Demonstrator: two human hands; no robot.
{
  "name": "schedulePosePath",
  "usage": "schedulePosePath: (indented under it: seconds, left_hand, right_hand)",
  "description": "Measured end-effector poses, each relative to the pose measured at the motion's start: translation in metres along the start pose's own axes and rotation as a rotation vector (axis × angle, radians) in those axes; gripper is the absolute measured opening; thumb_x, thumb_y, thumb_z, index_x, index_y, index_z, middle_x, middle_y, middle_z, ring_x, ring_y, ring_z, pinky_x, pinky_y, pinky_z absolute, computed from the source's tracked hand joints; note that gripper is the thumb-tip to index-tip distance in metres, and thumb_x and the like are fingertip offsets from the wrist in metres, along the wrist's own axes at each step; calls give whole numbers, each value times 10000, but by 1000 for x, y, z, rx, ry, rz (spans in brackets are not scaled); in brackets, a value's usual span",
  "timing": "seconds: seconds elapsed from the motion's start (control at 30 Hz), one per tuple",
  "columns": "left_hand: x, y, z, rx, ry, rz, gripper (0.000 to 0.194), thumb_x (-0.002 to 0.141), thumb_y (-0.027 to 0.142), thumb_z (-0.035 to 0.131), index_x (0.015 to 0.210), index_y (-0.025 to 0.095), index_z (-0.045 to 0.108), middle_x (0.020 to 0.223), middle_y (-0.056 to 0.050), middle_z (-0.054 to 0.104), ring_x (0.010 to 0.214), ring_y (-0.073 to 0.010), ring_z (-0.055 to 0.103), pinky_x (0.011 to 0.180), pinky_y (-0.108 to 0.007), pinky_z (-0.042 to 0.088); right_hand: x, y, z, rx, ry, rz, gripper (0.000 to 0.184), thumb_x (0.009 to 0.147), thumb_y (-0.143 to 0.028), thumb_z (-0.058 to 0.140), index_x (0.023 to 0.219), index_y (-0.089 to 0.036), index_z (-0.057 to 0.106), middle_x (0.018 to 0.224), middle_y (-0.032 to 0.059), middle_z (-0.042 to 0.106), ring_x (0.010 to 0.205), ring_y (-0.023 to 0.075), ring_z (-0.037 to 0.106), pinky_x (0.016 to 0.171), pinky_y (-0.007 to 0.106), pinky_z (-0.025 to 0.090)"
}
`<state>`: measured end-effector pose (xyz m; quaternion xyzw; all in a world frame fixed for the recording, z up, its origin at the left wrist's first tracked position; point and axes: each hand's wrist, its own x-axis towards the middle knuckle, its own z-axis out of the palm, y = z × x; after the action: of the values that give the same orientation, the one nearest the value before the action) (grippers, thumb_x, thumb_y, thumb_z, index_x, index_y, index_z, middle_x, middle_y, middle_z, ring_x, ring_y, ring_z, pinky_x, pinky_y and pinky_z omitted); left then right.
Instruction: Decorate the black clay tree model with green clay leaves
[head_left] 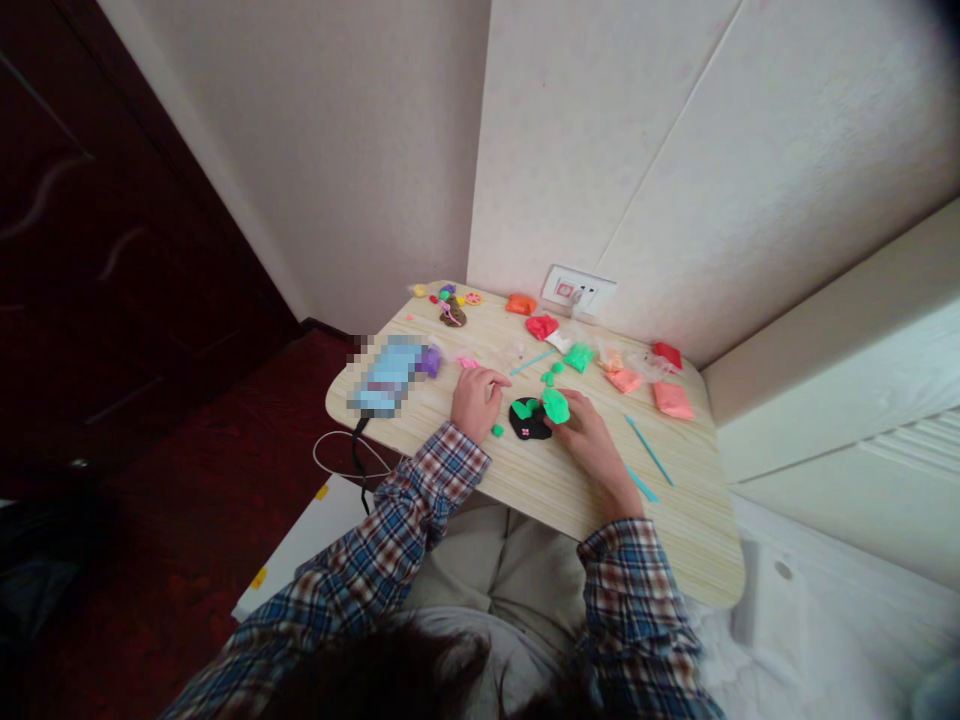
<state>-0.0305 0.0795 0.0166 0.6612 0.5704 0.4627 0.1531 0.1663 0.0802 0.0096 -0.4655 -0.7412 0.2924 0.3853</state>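
Observation:
My right hand [591,440] pinches a flat, rounded piece of green modelling clay [556,405], holding it over the right edge of a black clay disc [538,431]. On the disc lie green leaf-shaped pieces [520,410] and a small pink flower [526,433]. To the left of the disc, my left hand [475,402] rests on the table, its fingers loosely bent and apart, with nothing visible in them. A small green lump [497,430] sits between that hand and the disc. Several more green bits [552,374] lie just beyond the disc.
Bags of red [541,327], green [578,357] and salmon clay [673,400] line the table's far side. Blue sticks [649,450] lie at right. A blurred-out phone [391,375], a purple packet [430,361] and a brown clay figure [452,311] are at left. Walls border the back.

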Motion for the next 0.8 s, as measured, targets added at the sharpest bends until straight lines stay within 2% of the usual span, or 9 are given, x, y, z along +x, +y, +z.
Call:
schedulePosePath:
  seconds: [0.27,0.53,0.8]
  left_hand:
    - [0,-2,1,-21,-3,9,242,751,-4,498,742,181,654,817,-39,664,876,-196,568,805,-334,471]
    - [-1,-4,2,-30,-4,16,240,750,-2,501,741,182,654,817,-39,663,879,-196,568,811,-334,475]
    - [-1,-3,2,-34,2,7,236,748,-10,508,754,173,656,831,-39,670,883,-192,570,807,-327,479]
  right_hand:
    - [-1,4,1,-14,-38,-12,284,766,-347,601,1017,-223,649,1148,86,581,1102,244,501,991,422,358]
    - [0,3,6,-20,-35,24,372,708,-400,677,1029,-214,651,1113,93,592,1052,256,525,942,433,400]
    - [1,-1,9,5,-7,26,295,735,-391,642,974,-220,666,1091,79,598,1030,244,538,919,419,412]
